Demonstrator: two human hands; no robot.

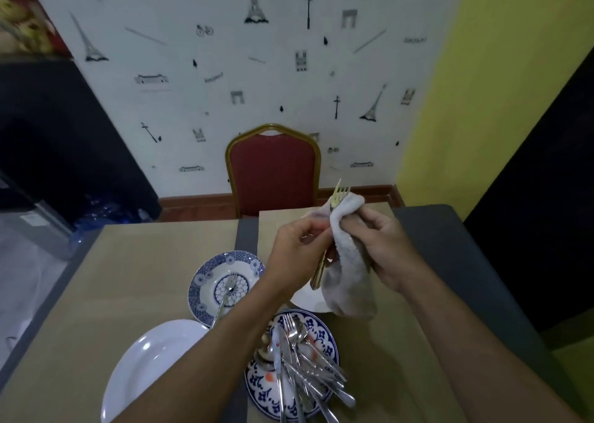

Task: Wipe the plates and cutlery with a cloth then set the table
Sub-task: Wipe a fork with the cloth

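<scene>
Above the table my left hand (297, 250) grips the handle of a gold fork (337, 194), tines up. My right hand (387, 249) holds a white cloth (348, 278) wrapped round the fork's neck, its loose end hanging down. A blue patterned plate (202, 284) carries one silver fork (225, 297). Nearer to me, a second blue patterned plate (324, 332) holds a pile of silver cutlery (302, 364). A plain white plate (144, 364) lies at the lower left. Another white plate (308, 300) is partly hidden under the cloth.
The tan table (122, 281) has a grey strip down its middle. A red chair with a gold frame (273, 172) stands at the far side against the patterned wall. A dark cabinet is at the left, a yellow wall at the right.
</scene>
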